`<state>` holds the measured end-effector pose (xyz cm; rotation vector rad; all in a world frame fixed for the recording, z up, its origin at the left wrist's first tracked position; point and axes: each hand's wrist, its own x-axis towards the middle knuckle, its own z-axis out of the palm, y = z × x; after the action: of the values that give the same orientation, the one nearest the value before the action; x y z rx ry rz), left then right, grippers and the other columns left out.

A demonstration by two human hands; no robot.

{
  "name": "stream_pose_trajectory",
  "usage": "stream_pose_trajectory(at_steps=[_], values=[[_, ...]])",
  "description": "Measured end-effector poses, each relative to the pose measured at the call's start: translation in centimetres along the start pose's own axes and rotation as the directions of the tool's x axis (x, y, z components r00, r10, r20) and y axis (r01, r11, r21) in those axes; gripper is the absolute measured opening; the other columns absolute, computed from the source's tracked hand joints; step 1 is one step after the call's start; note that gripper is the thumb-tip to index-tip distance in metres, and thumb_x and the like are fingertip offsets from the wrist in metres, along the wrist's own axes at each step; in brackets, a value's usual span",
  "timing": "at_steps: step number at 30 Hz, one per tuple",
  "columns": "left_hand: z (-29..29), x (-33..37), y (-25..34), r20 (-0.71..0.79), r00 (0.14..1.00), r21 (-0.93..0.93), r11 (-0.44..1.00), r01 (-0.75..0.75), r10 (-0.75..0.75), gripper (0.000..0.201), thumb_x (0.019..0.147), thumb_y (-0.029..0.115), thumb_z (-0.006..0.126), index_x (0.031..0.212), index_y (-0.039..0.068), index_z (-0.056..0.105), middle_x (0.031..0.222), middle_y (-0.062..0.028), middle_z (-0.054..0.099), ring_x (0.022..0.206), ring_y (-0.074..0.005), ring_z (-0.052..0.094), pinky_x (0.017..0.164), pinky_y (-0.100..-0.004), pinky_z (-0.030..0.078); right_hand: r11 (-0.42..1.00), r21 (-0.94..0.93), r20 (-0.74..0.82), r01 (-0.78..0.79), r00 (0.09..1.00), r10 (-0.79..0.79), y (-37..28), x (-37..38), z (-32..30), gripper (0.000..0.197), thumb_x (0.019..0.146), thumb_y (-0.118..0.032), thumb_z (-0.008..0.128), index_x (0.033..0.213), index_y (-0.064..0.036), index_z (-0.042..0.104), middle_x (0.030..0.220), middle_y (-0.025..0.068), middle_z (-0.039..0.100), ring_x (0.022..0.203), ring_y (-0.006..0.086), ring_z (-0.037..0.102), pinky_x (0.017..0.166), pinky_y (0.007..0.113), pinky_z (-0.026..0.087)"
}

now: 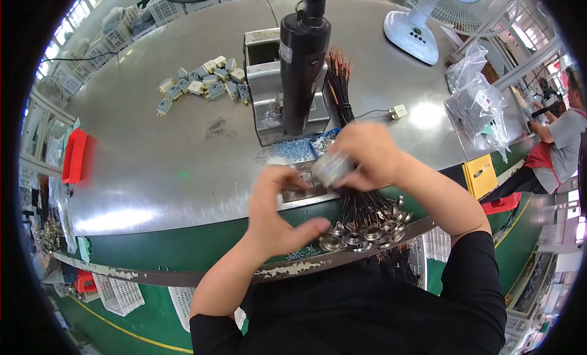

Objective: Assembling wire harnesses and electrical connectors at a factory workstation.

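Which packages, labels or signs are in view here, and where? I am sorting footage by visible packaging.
Clear plastic bags: heaped at the table's right edge, crumpled, see-through.
White label: on the black upright tool behind the hands, small rectangle.
Yellow box: below the bags at the table's edge, squarish.

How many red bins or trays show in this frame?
3. One red tray lies at the table's left edge, one red bin sits lower left under it, one red bin lies right, beside another person; others may be hidden.
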<state>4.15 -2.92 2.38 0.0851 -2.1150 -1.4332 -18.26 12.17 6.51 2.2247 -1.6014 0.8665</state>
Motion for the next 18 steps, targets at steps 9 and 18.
stream_pose_trajectory(at_steps=[9,18], values=[[3.0,-1.0,-0.3,0.485,0.833,-0.110,0.963,-0.245,0.267,0.037,0.077,0.026,0.093,0.098,0.003,0.071,0.102,-0.0106,0.070,0.092,-0.0292,0.072,0.076,-0.0375,0.060,0.234,0.742,-0.201,-0.629,0.125,0.972,18.2,1.2,-1.7,0.040,0.113,-0.039,0.052,0.112,-0.0019,0.066,0.094,0.0088,0.068,0.079,0.0143,0.061,0.071,0.031,0.049],[3.3,-1.6,-1.9,0.375,0.850,-0.141,0.929,-0.342,0.370,0.028,0.079,0.016,0.090,0.091,0.003,0.070,0.094,-0.0091,0.070,0.092,-0.0261,0.076,0.073,-0.0348,0.064,0.343,-0.334,-0.110,-0.878,0.398,0.911,27.2,-7.3,1.5,0.046,0.103,-0.044,0.062,0.114,-0.0029,0.077,0.098,0.0218,0.076,0.103,0.0421,0.072,0.091,0.050,0.056]])
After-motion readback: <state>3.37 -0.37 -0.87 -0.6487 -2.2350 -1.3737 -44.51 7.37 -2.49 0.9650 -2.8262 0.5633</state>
